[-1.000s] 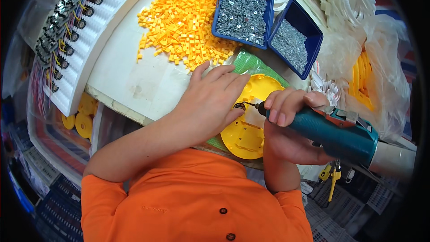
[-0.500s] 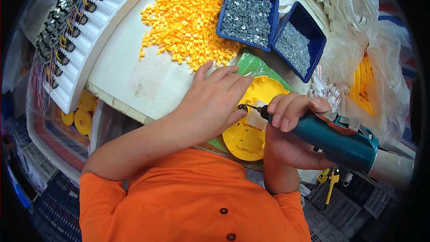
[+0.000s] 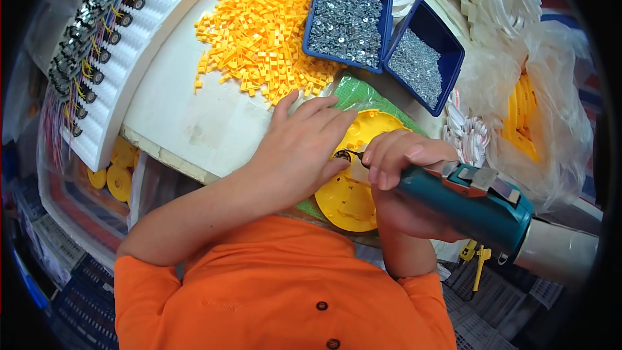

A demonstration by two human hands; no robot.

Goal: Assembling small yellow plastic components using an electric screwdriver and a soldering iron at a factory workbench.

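My right hand [image 3: 408, 159] is wrapped round a teal electric screwdriver [image 3: 463, 201], which points left. Its thin bit reaches the small round black part [image 3: 342, 155] in a yellow plastic shell [image 3: 346, 204]. Over the shell's left side lies my left hand [image 3: 301, 139], fingers spread and thumb beside the black part. The hand seems to rest on the shell, though its contact underneath is hidden. Beneath the shell, green woven material [image 3: 356, 93] shows on the table. My right fingers cover part of the shell's right side.
Small yellow plastic pieces [image 3: 259, 39] lie heaped beyond my left hand. Two blue bins [image 3: 387, 42] of small metal parts stand at the back. White foam tray [image 3: 139, 45] with wired parts is at left; white cables [image 3: 466, 133] and a plastic bag [image 3: 564, 91] are at right.
The whole view has shifted slightly left. My right hand and the screwdriver have moved a little further left toward the black part. My left hand keeps its place on the shell.
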